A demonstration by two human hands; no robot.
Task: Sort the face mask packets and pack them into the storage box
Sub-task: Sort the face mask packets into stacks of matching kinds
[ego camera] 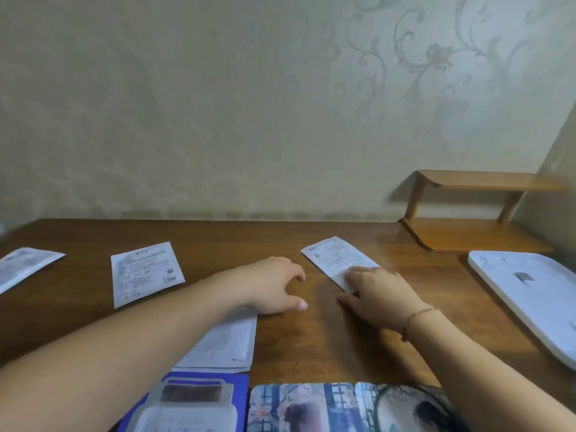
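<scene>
Several white face mask packets lie on the brown wooden table (405, 307). My right hand (378, 297) rests with its fingers on the near end of a narrow white packet (333, 257) at centre right. My left hand (274, 285) hovers over the bare table with loosely curved fingers and holds nothing. Under my left forearm sits a white packet (226, 341). Another printed packet (145, 271) lies left of centre, and one more packet (23, 265) is at the far left edge. Illustrated packets (311, 406) line the near edge beside a blue packet (190, 403).
A white flat lid or tray (530, 291) lies at the right. A small wooden two-tier corner shelf (467, 207) stands at the back right against the patterned wall.
</scene>
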